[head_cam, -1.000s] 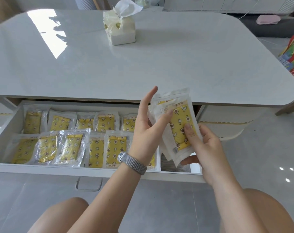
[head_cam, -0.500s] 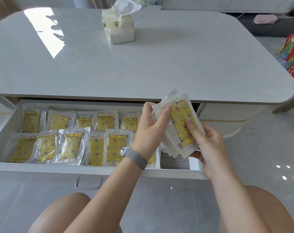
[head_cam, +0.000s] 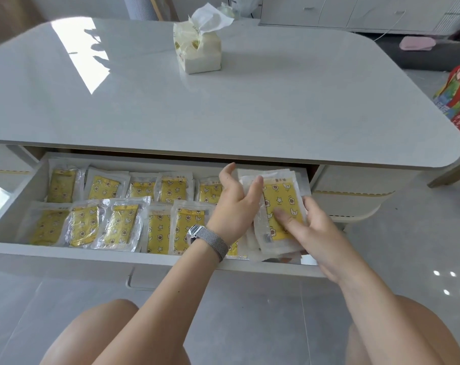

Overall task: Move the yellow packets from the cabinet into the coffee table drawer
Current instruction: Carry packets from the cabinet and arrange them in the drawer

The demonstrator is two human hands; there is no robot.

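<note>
The coffee table drawer [head_cam: 65, 252] stands pulled out, with several yellow packets [head_cam: 123, 223] laid in two rows inside it. Over its right end I hold a small stack of yellow packets [head_cam: 283, 198] low in the drawer. My left hand [head_cam: 234, 206], with a watch on the wrist, grips the stack's left edge, thumb raised. My right hand [head_cam: 318, 233] holds the stack from the right, its thumb pressed on the top packet's yellow face. The packets under the top one are mostly hidden.
The white tabletop [head_cam: 250, 101] overhangs the drawer's back. A tissue pack [head_cam: 198, 46] stands on it at the far middle. A red and green box [head_cam: 458, 101] sits off the right edge. White cabinets [head_cam: 355, 11] line the far wall. My knees are below.
Both hands have lowered the stack of packets from in front of the tabletop edge down into the right end of the drawer. The view has tilted slightly.
</note>
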